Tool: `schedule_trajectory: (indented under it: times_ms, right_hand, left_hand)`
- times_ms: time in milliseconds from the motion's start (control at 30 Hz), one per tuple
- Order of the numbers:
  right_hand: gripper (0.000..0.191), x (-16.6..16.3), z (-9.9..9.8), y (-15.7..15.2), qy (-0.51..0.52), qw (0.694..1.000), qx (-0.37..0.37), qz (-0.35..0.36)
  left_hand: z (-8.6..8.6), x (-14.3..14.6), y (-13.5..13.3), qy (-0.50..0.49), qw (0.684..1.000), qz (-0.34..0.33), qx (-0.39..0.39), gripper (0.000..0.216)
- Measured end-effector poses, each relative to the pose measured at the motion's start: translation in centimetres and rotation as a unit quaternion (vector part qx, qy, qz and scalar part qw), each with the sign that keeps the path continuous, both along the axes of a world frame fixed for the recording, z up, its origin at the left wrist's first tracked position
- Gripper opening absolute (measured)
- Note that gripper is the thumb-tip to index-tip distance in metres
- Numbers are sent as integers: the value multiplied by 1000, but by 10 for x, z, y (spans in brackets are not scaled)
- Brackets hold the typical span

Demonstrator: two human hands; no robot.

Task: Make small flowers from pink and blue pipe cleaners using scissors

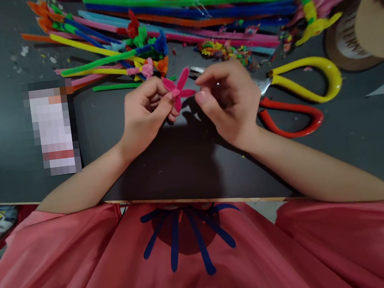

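Pink fuzzy flower [176,91] sits near the middle of our view, pinched between the thumb and fingers of our left hand [148,105]. At its three o'clock, our right hand [230,97] holds thumb and forefinger slightly parted by a petal tip; we cannot tell whether they touch it. Farther toward three, scissors [277,79] lie on the table [363,141], partly hidden behind that hand. Pipe cleaners [160,0] spread from the flower's ten to two o'clock.
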State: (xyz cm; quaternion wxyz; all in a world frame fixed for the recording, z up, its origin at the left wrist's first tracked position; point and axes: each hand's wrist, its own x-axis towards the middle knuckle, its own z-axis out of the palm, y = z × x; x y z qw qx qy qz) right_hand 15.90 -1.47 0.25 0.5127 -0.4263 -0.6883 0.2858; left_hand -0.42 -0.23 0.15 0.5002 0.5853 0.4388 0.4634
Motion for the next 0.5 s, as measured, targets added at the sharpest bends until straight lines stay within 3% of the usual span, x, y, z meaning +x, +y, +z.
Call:
schedule_trajectory:
  times_ms: [133, 500]
  right_hand:
    - [23, -3, -3, 6, 50, 990, -129, 2]
    - [38, -1, -4, 8, 16, 980, -190, 62]
  left_hand:
    - [2, 1, 0, -1, 1000, -1, -3, 28]
    - [2, -1, 0, 13, 1000, 10, -9, 29]
